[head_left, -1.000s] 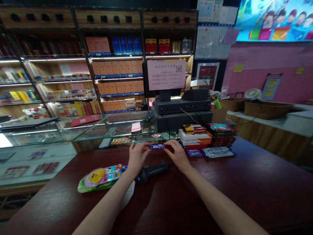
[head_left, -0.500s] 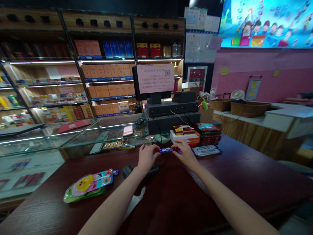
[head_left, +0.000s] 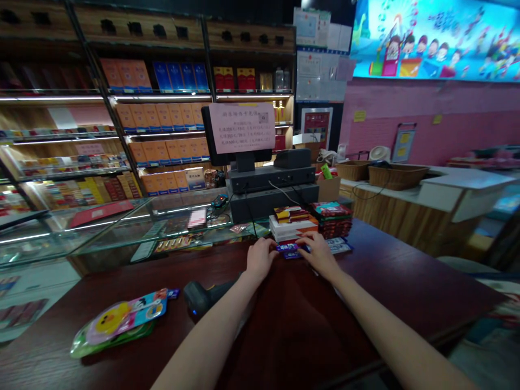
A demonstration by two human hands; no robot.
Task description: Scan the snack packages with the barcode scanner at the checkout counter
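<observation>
My left hand (head_left: 261,258) pinches the left end of a small purple wrapped bar (head_left: 287,247), and my right hand (head_left: 320,254) has its right end between the fingertips. A second purple bar (head_left: 291,255) lies just on the near side of it on the dark table. Right behind the bars is a white and orange box (head_left: 284,229) with brown and yellow packets (head_left: 290,214) on top. A blue-and-white flat packet (head_left: 339,246) lies beyond my right hand. Partly hidden by my left forearm, a black handheld scanner (head_left: 203,298) rests on the table.
Toy packages with a yellow duck face (head_left: 114,318) lie at the left of the table (head_left: 309,336). A stack of red-brown packets (head_left: 333,219) stands by the box. Behind are a glass display counter (head_left: 134,225) and a monitor with a pink notice (head_left: 244,129).
Both hands have moved slightly right in view with the purple bar, which is now right by the second one. The view has shifted, and more of the scanner shows.
</observation>
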